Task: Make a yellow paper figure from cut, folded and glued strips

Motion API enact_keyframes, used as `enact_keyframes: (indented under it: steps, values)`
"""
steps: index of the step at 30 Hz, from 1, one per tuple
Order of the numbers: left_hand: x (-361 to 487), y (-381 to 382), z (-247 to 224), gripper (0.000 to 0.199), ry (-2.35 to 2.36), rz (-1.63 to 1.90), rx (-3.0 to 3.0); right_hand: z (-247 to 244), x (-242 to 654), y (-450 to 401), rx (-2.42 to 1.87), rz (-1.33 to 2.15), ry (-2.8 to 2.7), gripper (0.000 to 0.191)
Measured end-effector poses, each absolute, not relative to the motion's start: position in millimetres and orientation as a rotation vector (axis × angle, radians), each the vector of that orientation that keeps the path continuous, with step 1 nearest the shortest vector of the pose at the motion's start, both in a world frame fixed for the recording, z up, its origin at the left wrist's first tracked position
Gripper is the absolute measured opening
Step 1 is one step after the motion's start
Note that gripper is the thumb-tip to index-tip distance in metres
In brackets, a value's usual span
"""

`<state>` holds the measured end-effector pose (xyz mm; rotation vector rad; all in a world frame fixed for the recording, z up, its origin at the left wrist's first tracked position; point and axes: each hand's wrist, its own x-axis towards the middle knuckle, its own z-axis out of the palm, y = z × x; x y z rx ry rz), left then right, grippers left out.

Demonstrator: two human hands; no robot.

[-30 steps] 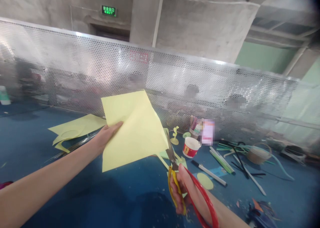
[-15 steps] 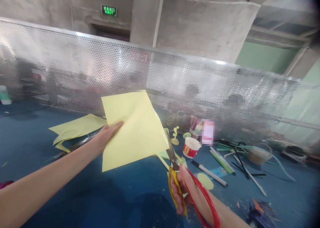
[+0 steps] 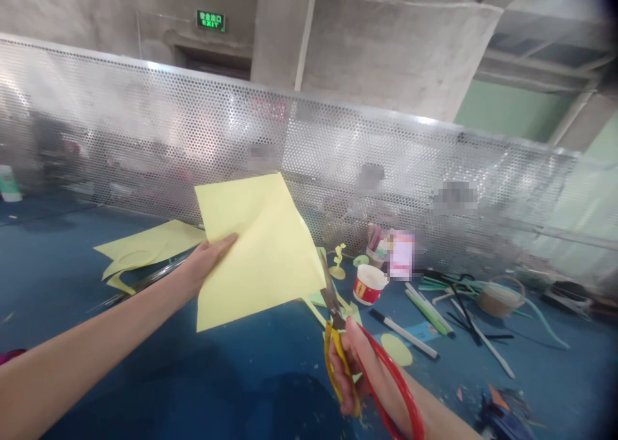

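Observation:
A sheet of yellow paper [image 3: 261, 259] is held up above the table by my left hand [image 3: 212, 259], pinched at its left edge with the thumb on the near face and the other fingers hidden behind. My right hand [image 3: 352, 369] grips scissors [image 3: 333, 301] with one red and one yellow handle. Their blades point up and away, right at the sheet's right edge; whether paper lies between them I cannot tell. Below and behind the blades lie pale green and yellow paper scraps [image 3: 355, 312].
More yellow paper [image 3: 159, 243] lies at left. To the right are a red-and-white paper cup [image 3: 371, 285], a marker [image 3: 405, 335], a yellow paper oval [image 3: 396, 350], green and black strips, and a small basket [image 3: 499, 297]. A perforated metal screen [image 3: 193, 131] stands along the back.

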<state>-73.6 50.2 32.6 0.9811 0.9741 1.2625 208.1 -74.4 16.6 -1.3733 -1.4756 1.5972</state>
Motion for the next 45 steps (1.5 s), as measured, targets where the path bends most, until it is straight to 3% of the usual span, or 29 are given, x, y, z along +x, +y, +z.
enact_keyframes:
  steps: [13, 19, 28, 35, 45]
  values:
    - [-73, 50, 31, 0.033, 0.924, 1.277, 1.016, 5, 208, -66, -1.344, 1.713, -1.393, 0.063]
    - [-74, 51, 31, 0.033, 0.91, 1.264, 0.991, 6, 196, -76, -1.426, 1.52, -1.27, 0.064]
    - [-73, 48, 35, 0.026, 0.935, 1.257, 0.973, 5, 194, -72, -1.446, 1.527, -1.241, 0.067]
    - [-74, 50, 32, 0.031, 0.908, 1.276, 0.989, 17, 192, -82, -1.562, 1.304, -1.34, 0.064]
    - [-72, 49, 38, 0.039, 0.891, 1.24, 0.929, 14, 193, -79, -1.553, 1.261, -1.341, 0.06]
